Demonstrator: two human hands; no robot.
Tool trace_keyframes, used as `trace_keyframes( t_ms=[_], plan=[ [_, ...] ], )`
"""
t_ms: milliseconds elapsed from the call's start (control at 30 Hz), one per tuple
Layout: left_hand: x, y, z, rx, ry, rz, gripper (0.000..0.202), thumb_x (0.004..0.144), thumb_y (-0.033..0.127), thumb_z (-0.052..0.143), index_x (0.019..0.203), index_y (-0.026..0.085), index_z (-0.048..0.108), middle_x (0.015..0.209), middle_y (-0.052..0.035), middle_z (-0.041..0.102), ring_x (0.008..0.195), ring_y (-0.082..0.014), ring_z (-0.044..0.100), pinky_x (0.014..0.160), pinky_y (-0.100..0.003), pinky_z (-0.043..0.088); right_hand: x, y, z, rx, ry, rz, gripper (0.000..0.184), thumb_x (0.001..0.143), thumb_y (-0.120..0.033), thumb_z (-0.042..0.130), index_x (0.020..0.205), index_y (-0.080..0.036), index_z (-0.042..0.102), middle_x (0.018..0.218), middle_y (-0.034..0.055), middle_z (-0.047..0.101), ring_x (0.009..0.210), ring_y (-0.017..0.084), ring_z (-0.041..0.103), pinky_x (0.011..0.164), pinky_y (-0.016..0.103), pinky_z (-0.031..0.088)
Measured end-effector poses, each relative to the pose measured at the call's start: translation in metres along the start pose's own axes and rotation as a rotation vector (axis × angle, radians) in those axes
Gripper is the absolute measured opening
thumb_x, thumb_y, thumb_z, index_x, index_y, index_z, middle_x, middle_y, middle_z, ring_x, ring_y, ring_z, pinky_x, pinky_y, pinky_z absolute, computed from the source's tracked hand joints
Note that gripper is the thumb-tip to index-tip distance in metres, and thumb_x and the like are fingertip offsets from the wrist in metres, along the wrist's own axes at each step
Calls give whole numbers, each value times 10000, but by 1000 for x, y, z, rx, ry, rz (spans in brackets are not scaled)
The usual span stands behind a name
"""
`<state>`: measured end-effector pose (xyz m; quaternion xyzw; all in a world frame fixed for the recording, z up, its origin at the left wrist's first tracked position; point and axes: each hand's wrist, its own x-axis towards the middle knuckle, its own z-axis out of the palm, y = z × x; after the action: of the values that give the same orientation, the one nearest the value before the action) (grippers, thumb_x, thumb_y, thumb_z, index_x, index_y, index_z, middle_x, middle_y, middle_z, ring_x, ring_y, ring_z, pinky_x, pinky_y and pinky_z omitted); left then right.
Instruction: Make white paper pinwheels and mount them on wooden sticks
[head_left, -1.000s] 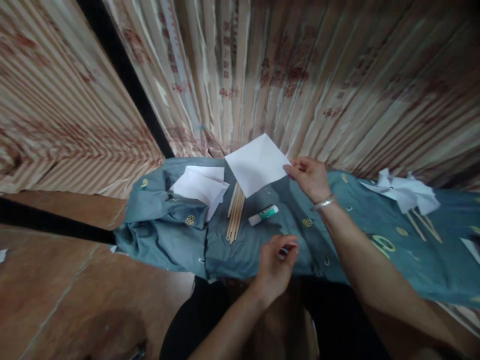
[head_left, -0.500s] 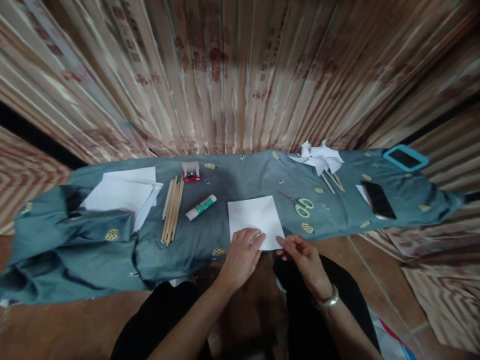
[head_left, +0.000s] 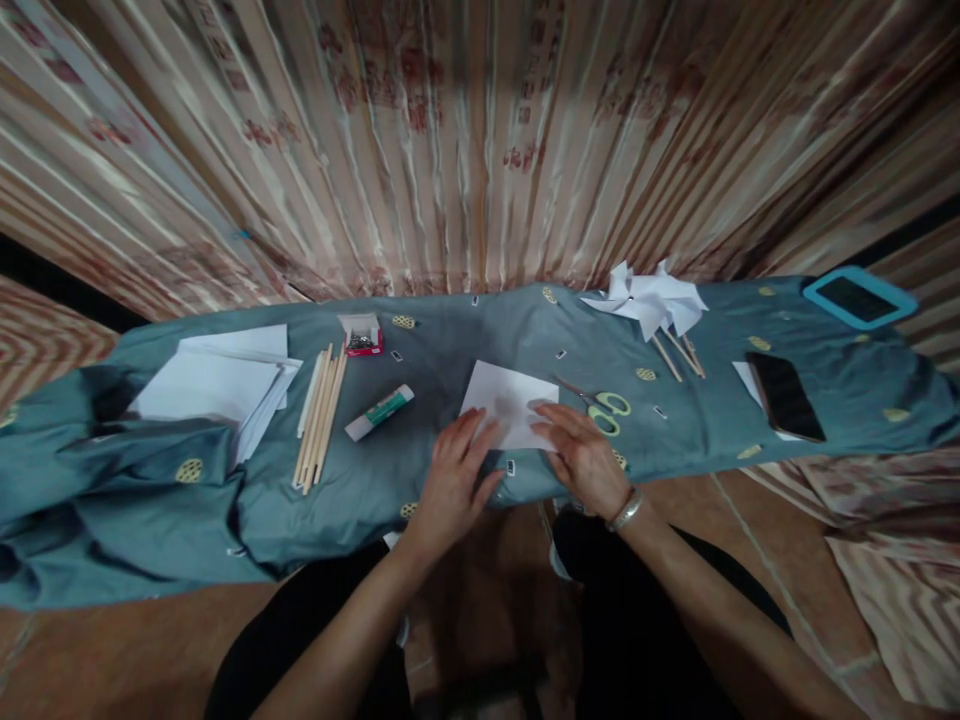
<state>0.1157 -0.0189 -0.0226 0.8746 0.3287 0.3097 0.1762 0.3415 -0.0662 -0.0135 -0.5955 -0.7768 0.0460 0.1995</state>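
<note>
A white square of paper (head_left: 504, 396) lies on the blue-green cloth (head_left: 450, 350) in front of me. My left hand (head_left: 452, 478) rests flat on the paper's near left corner, fingers stretched out. Flat on the near right part of the sheet lies my right hand (head_left: 578, 452), fingers extended, a bracelet at the wrist. Neither hand grips anything. Green-handled scissors (head_left: 604, 405) lie just right of the paper, close to my right hand.
A glue stick (head_left: 379, 412), a bundle of wooden sticks (head_left: 319, 418), a red box of pins (head_left: 362, 335) and a stack of white paper (head_left: 214, 385) lie left. Paper pinwheels (head_left: 649, 300), a black phone (head_left: 784, 395) and a blue-cased device (head_left: 859, 296) lie right. A striped curtain hangs behind.
The paper went from held up in my right hand to lying on the cloth. Both hands now press flat on it, and it looks folded smaller. The view swung right.
</note>
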Motion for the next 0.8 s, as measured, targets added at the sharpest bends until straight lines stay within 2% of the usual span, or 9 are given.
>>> trace_keyframes(
  t_ms=[100,167,233,333,433,567,800],
  plan=[
    [-12,-16,-6,182,-31,-71,635,930,342,530,1472,115,289,1516,-227,362,1446,-336,273,1113,-558,330,1,10,14,-27,21,85,796,725,-34,463,1499,-135,307,1543,170,352,1424,318,333,1120,542,367],
    [-23,-25,-13,286,-89,-121,649,930,361,521,1467,75,296,1512,-251,359,1448,-365,260,1113,-568,322,-3,15,20,-45,6,100,908,707,-10,448,1549,-136,132,1572,174,287,1446,326,289,1133,553,346],
    [-36,-32,-20,352,-149,-129,638,925,399,518,1437,53,361,1501,-263,374,1443,-386,261,1109,-565,334,-6,17,23,-56,-14,84,941,712,-10,443,1558,-149,53,1571,167,291,1442,325,296,1141,554,337],
    [-55,-38,-32,420,-176,-119,645,923,428,509,1439,65,374,1500,-245,391,1448,-392,245,1111,-582,328,-8,19,24,-75,-21,78,914,738,-24,445,1559,-168,69,1573,155,289,1440,320,300,1144,545,337],
    [-73,-42,-43,461,-164,-91,710,925,447,502,1483,65,284,1509,-248,376,1452,-386,238,1103,-573,347,-8,20,23,-94,-18,76,865,754,-20,447,1550,-181,149,1570,148,295,1432,321,316,1140,532,349],
    [-95,-47,-56,501,-138,-71,755,931,413,505,1522,91,163,1501,-258,382,1454,-368,245,1098,-572,355,-9,22,24,-103,-11,63,887,728,3,450,1545,-194,163,1571,143,295,1426,328,325,1130,539,362],
    [-116,-42,-62,539,-93,-107,765,934,345,511,1540,128,97,1491,-261,391,1448,-384,252,1075,-587,378,-7,20,26,-93,-1,64,881,722,-5,448,1539,-185,173,1557,149,319,1424,324,332,1131,540,359]
  ],
)
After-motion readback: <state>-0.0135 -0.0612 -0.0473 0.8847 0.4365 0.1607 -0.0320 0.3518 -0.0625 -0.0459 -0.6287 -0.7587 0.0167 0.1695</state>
